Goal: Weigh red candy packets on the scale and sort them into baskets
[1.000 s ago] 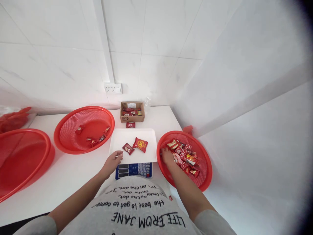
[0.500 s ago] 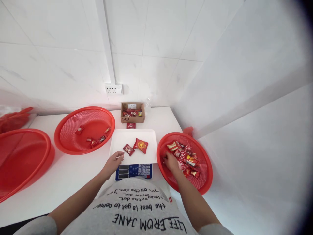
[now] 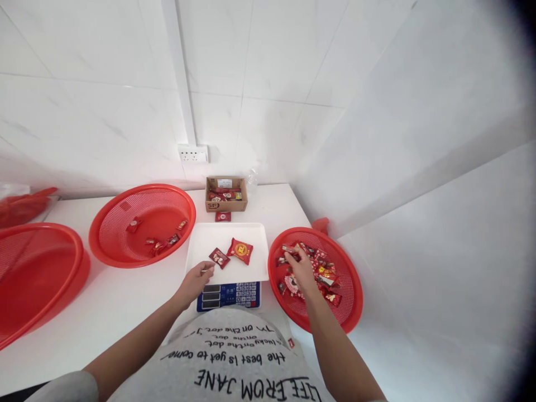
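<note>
My left hand [image 3: 199, 283] rests at the front left corner of a white scale tray [image 3: 251, 271], its fingers loosely bent and apart, holding nothing. On the tray lie a dark red packet [image 3: 219, 257], close to my left fingertips, and a larger bright red packet with a yellow emblem [image 3: 240, 251]. Over the red basket on the right [image 3: 355, 296], my right hand [image 3: 302, 269] pinches a small wrapped candy [image 3: 288, 248], partly hidden by the fingers. Several red wrapped sweets [image 3: 326, 273] lie beneath it in that basket. The scale's blue keypad [image 3: 228, 295] shows below the tray.
Left of the tray stands a red basket [image 3: 98, 243] with several small sweets. Another red basket [image 3: 81, 290] is at the far left. Behind the tray are a cardboard box [image 3: 226, 206] of packets and a single red packet [image 3: 223, 216]. A white wall [image 3: 268, 134] rises behind.
My right hand has lifted from the basket's left inner side and moved slightly right, now with a small candy at its fingertips. The sweets there have shifted. My left hand has barely moved.
</note>
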Motion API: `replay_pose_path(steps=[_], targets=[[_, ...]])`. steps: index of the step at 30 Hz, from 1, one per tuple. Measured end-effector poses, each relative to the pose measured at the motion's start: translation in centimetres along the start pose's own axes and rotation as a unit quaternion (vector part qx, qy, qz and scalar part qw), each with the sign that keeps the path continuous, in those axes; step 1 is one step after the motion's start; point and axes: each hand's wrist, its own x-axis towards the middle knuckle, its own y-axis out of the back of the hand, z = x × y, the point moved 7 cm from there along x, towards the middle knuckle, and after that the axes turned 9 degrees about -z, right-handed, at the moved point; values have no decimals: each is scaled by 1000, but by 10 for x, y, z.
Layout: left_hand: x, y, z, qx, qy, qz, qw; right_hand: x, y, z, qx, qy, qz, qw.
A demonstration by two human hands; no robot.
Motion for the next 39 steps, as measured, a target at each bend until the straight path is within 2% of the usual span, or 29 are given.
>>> replay_pose_path(steps=[4,6,8,10,13,16,19,22,24,26,29,32,35,39], targets=[[4,-3,-2,26,-19,-3,999,-14,-68,-22,79,-25,-128,988],[5,-6,-1,42,-31,2,999,-18,-97,-26,84,-33,-160,983],[6,-8,2,61,-45,11,997,-19,-117,-25,87,-40,-173,980],[6,-12,4,80,-60,18,995,-19,-127,-21,94,-45,-177,979],[5,-17,6,105,-87,18,991,-19,-126,-14,104,-45,-168,979],[3,-23,10,196,-149,17,969,-19,-114,-8,107,-46,-154,981],[1,-35,16,343,-216,9,914,-21,-104,-3,105,-51,-147,982],[2,-52,17,444,-255,-30,858,-20,-96,1,97,-45,-128,986],[5,-62,14,488,-257,-58,832,-19,-91,3,88,-39,-101,990],[8,-69,9,514,-245,-81,818,-17,-86,2,67,-21,-73,995],[11,-70,3,519,-239,-90,815,-16,-92,-5,57,28,-99,993],[10,-65,1,497,-257,-63,827,-17,-103,-9,55,62,-152,985],[10,-53,0,462,-260,-5,848,-17,-105,-4,-22,67,-137,988],[19,-40,-8,417,-215,45,882,-19,-113,8,-71,59,-132,987]])
